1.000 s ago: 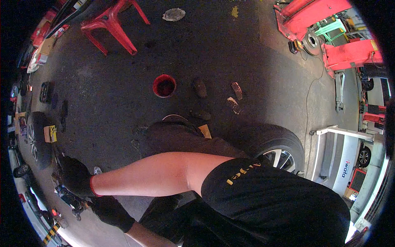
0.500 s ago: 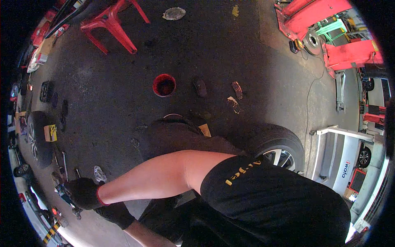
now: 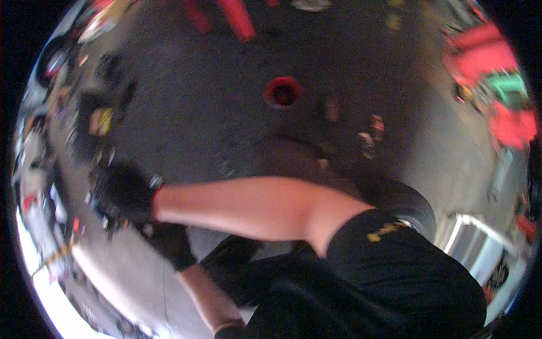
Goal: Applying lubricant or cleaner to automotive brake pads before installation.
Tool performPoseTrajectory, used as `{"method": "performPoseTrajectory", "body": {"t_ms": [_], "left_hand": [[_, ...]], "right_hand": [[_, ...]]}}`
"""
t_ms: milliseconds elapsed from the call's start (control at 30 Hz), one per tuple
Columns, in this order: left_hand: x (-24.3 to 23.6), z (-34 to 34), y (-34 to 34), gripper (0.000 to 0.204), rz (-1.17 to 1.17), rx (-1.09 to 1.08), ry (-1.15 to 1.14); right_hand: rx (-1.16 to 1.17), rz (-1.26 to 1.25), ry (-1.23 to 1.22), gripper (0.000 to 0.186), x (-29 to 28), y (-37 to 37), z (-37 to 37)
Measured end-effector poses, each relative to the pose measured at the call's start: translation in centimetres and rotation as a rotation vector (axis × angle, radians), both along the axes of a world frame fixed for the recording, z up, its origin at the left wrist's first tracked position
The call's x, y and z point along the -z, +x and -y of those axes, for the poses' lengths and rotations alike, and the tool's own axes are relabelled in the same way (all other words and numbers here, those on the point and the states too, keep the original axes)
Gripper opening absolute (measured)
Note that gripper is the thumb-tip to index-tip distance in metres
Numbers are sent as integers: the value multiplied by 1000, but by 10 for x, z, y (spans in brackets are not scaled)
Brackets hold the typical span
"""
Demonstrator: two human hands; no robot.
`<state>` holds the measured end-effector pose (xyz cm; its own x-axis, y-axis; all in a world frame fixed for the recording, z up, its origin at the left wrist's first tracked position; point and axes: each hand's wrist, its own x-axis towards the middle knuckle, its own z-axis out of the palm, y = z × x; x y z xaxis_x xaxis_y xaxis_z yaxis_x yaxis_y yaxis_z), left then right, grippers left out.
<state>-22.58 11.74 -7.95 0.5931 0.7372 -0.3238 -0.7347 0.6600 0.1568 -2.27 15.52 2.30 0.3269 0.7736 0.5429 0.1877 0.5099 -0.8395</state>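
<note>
The right arm crosses the frame from the lower right, and its black-gloved right hand (image 3: 125, 192) is at the middle left. Just below it and to the right is the black-gloved left hand (image 3: 172, 244), its forearm rising from the lower edge. Both gloves are dark and blurred, so I cannot tell whether either hand is open or closed on something. A blurred cluster of metal parts (image 3: 105, 213) lies at the left edge of the right glove; whether the glove touches it is unclear.

Above the hands, a yellow box (image 3: 103, 121) sits in the upper left. A red bucket (image 3: 284, 81) stands on the dark floor (image 3: 197, 101) at upper centre, below the red stool legs (image 3: 237, 20) at the top edge. A tyre (image 3: 415, 206) shows at lower right, partly behind the black sleeve (image 3: 389, 254).
</note>
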Motion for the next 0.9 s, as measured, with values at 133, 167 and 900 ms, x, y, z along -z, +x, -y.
{"method": "performPoseTrajectory", "body": {"t_ms": [133,167,900], "left_hand": [[-34,35,84,60,-329,-110,169],[-44,35,93,58,-390,-131,147],[-59,41,77,54,-348,-123,324]], "right_hand": [[249,219,78,19,22,40,9],[319,417,72,20,22,48,10],[-311,-3,-106,16,4,41,25]]}}
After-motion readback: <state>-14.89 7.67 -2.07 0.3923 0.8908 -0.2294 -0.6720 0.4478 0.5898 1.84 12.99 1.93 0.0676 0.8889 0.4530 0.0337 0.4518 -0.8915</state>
